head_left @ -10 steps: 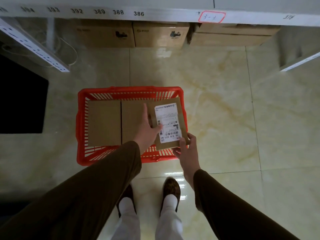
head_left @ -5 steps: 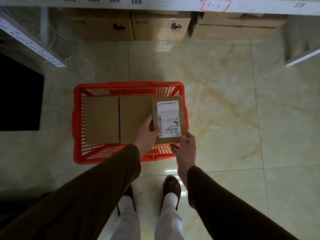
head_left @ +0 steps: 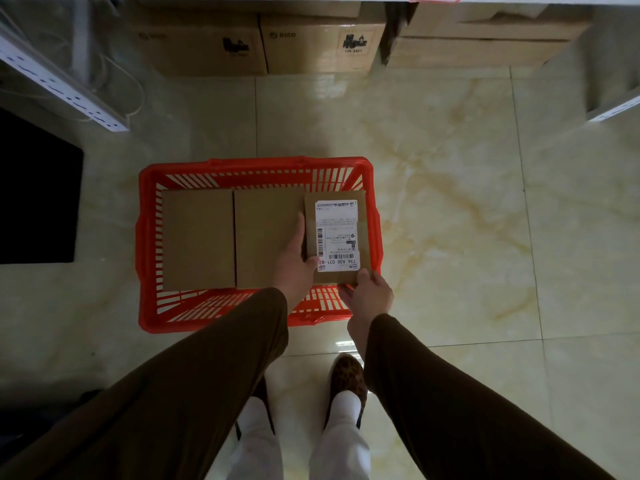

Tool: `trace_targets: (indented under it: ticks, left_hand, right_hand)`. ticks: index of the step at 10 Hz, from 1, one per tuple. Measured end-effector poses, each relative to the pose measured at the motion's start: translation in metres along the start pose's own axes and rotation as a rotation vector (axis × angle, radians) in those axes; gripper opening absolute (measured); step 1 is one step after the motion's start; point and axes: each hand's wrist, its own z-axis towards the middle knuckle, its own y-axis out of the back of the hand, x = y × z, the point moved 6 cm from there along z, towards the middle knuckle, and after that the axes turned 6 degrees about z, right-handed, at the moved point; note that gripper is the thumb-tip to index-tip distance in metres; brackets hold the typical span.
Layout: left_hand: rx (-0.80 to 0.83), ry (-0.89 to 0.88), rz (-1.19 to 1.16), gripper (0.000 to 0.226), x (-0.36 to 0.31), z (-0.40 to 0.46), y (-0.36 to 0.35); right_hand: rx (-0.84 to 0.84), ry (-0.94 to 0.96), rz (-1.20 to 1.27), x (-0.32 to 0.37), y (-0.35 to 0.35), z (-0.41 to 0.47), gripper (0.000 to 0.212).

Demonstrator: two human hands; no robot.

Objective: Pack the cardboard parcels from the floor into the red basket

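Observation:
A red basket (head_left: 149, 244) stands on the tiled floor in front of me. Two plain cardboard parcels lie flat inside it, one at the left (head_left: 197, 239) and one in the middle (head_left: 266, 230). A third cardboard parcel (head_left: 362, 220) with a white shipping label sits over the basket's right end. My left hand (head_left: 294, 265) grips its left edge with the thumb on the label. My right hand (head_left: 369, 296) pinches its near right corner.
Large cardboard boxes (head_left: 322, 43) sit under a white shelf at the far side. White shelf rails (head_left: 62, 88) reach in from the left and the right edge (head_left: 613, 110). A black panel (head_left: 34, 195) lies on the left. My feet (head_left: 346, 379) stand just behind the basket.
The labelled parcel has straightened from a tilt and dropped lower into the basket's right end, next to the middle parcel. Both hands moved with it and keep their hold.

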Motion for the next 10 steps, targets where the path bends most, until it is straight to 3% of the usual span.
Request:
trace_targets:
  ticks: [3, 7, 9, 10]
  left_hand:
    - [-0.016, -0.057, 0.137, 0.084, 0.012, 0.014, -0.003]
    - [-0.056, -0.027, 0.312, 0.092, 0.023, 0.023, -0.006]
    - [-0.032, -0.002, 0.303, 0.088, 0.017, 0.016, 0.0]
    - [-0.015, 0.001, 0.275, 0.086, 0.007, -0.003, 0.012]
  right_hand:
    - [-0.069, -0.144, 0.149, -0.028, -0.002, 0.003, 0.023]
    - [0.15, -0.279, -0.033, -0.033, -0.01, 0.028, 0.037]
    - [0.098, -0.316, -0.068, -0.024, -0.008, 0.012, 0.032]
    - [0.162, -0.371, -0.178, -0.012, -0.008, -0.01, 0.035]
